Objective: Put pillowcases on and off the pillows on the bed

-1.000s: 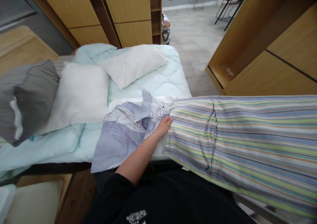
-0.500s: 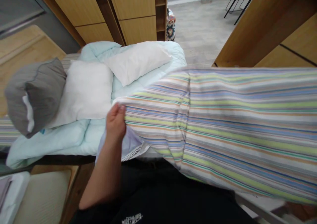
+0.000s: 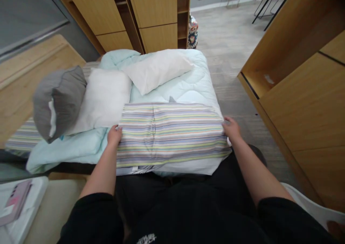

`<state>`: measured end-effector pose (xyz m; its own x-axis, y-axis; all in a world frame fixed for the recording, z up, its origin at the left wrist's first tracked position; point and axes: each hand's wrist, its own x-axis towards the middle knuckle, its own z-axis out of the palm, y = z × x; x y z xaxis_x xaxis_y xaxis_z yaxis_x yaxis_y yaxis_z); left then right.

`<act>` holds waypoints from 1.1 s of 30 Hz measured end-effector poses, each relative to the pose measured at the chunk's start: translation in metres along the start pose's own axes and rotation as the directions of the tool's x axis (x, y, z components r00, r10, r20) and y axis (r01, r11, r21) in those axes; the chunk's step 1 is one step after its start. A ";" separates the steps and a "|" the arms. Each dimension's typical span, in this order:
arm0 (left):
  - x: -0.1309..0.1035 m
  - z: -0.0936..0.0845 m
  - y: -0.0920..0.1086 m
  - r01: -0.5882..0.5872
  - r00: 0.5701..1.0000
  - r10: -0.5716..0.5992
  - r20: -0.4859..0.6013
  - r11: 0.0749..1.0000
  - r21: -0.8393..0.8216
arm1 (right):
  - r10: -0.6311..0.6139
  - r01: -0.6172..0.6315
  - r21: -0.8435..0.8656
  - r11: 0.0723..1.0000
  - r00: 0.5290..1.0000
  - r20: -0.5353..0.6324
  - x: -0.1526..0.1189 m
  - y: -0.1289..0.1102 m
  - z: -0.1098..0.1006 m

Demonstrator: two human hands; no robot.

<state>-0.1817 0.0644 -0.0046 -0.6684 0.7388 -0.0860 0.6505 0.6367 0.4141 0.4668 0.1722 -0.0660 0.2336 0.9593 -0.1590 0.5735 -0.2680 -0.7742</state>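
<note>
A striped pillowcase (image 3: 183, 134), white with green, blue and orange lines, lies spread across the near part of the bed. My left hand (image 3: 114, 135) grips its left edge with the fingers closed. At the opposite edge, my right hand (image 3: 231, 128) pinches the cloth near the bed's right side. A crease runs through the fabric left of its middle. Under its near edge, some white and pale lilac cloth (image 3: 194, 166) shows, with a black-and-white trim. Pale mint quilt (image 3: 201, 76) covers the bed beneath.
Two white pillows, one flat (image 3: 107, 94) and one behind (image 3: 160, 69), lie on the quilt beside a grey pillow (image 3: 60, 100). Wooden cabinets (image 3: 157, 6) stand beyond the bed, another cabinet (image 3: 304, 107) at right. A white tray (image 3: 33, 197) holds a pinkish box (image 3: 16, 200).
The striped cloth has come down from the raised, stretched position and now lies on the bed. My right hand has come into view at its right edge; my left still grips the other.
</note>
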 end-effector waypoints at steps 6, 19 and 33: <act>-0.070 0.035 -0.050 0.114 0.990 -0.120 0.073 0.990 0.085 | 0.208 -0.202 -0.059 0.978 0.970 0.127 -0.048 0.058 0.024; -0.090 -0.019 -0.056 0.025 0.999 -0.031 0.012 0.928 0.372 | 0.163 0.214 -0.706 0.675 0.890 0.426 -0.085 0.050 -0.035; -0.145 0.187 0.023 -0.560 0.828 0.533 0.173 0.801 0.213 | -0.507 0.738 -0.497 0.457 0.675 0.536 -0.136 0.030 0.149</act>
<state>-0.0025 0.0132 -0.1520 -0.1447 0.9895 -0.0068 0.9719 0.1434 0.1865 0.3354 0.0473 -0.1588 -0.5538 0.8315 -0.0432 0.8246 0.5406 -0.1665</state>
